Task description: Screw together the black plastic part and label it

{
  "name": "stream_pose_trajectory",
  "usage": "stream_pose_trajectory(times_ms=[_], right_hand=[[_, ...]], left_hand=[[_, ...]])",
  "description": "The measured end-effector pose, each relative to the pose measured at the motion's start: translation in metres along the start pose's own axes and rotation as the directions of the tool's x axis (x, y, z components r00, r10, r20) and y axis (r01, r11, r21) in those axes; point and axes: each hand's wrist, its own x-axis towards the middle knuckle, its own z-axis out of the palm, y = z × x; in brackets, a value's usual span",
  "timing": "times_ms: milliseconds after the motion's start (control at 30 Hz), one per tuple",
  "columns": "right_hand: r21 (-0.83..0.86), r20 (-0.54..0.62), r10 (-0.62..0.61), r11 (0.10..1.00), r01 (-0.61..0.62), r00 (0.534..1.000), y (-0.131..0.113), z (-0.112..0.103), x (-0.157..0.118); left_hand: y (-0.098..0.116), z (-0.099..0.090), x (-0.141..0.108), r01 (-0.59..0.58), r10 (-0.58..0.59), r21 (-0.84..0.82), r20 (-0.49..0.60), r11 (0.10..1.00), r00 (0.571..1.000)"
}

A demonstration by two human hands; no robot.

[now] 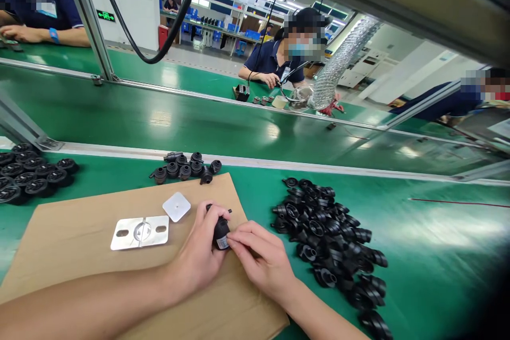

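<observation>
My left hand [203,247] is wrapped round a small black plastic part [220,227] with a short nozzle at its top. A pale printed label [222,243] shows on the part's lower side. The thumb and forefinger of my right hand [261,257] are pinched together against the label's right edge; whether anything else is between them is hidden. Both hands are over a sheet of brown cardboard [79,234]. To their left lie a silver metal plate with slots [139,232] and a whitish square piece with rounded corners [176,206].
A large heap of black plastic parts [326,234] lies right of the cardboard. Smaller black parts [185,167] stand behind it, and round black parts [35,172] at far left. A metal frame rail [255,156] crosses behind. Co-workers sit across the green bench [223,122].
</observation>
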Motion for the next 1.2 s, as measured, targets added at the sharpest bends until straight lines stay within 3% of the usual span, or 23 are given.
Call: stream_pose_trajectory(times_ms=[467,900,1200], right_hand=[[0.036,-0.023,0.018,0.999,-0.017,1.000,0.003,0.003,0.001],[-0.086,0.020,-0.110,0.990,0.112,0.994,0.009,-0.002,0.001],[0.025,0.071,-0.023,0.999,0.021,0.997,0.007,-0.007,0.005]], left_hand=[[0.002,-0.001,-0.001,0.036,-0.036,-0.027,0.016,0.999,0.999],[0.001,0.000,-0.001,0.037,-0.038,-0.077,-0.001,0.996,0.999],[0.001,0.002,-0.002,0.026,-0.023,-0.080,0.035,0.996,0.999]])
